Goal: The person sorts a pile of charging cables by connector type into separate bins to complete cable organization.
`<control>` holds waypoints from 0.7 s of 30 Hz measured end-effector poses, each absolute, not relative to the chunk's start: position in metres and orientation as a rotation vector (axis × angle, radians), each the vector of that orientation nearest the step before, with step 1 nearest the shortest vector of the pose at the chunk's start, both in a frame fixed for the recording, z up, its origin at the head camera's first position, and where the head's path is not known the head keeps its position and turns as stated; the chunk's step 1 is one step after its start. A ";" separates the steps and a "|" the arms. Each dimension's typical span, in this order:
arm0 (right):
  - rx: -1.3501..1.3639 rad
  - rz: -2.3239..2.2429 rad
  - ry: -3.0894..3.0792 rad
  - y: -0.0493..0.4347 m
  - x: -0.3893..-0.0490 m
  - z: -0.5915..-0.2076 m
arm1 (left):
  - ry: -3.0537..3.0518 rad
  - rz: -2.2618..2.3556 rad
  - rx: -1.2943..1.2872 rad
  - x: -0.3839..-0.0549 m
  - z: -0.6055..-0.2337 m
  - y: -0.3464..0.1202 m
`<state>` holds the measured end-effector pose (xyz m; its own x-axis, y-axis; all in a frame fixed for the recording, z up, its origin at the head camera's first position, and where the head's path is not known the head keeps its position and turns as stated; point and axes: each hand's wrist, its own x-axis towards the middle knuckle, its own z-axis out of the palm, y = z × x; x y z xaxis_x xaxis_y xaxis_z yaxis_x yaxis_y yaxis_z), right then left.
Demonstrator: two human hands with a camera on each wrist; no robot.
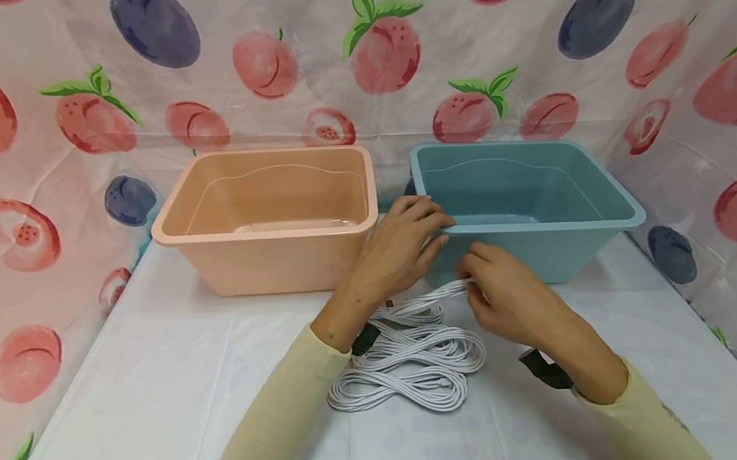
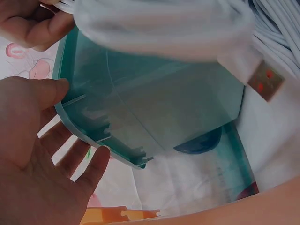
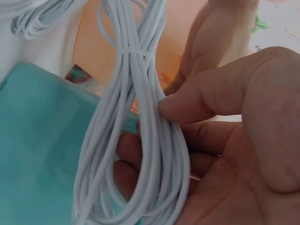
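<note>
My left hand (image 1: 397, 246) grips the near left corner of a blue-green plastic bin (image 1: 563, 241), fingers over the rim and thumb below it. In the left wrist view, the thumb and fingers lie on either side of that rim. My right hand (image 1: 508, 294) pinches a tied bundle of white cable (image 3: 140, 93) in front of the bin. In the right wrist view, the thumb presses on the strands and fingertips show through the loop. A small brownish cable end (image 2: 266, 80) with two red spots hangs in the left wrist view. More looped white cable (image 1: 414, 362) lies below my hands.
A peach-coloured plastic bin (image 1: 272, 265) stands to the left, close to my left forearm. Both bins are on a white-covered table (image 1: 139, 407). A fruit-patterned cloth (image 1: 318, 57) hangs behind and along the sides.
</note>
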<state>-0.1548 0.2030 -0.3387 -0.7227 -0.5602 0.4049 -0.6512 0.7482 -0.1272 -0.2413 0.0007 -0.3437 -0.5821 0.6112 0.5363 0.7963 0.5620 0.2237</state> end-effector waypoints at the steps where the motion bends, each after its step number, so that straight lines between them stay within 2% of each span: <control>1: 0.940 0.372 -2.605 0.204 -0.154 -0.338 | -2.399 -0.635 -1.141 -0.241 -0.344 0.001; 21: 0.896 0.407 -2.602 0.227 -0.143 -0.311 | -2.404 -0.629 -1.138 -0.243 -0.344 0.001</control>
<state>-0.1429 0.2268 -0.3107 -0.7350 -0.5320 0.4205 -0.6349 0.7576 -0.1513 -0.2427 0.0011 -0.3439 -0.5852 0.6109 0.5332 0.7937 0.5661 0.2226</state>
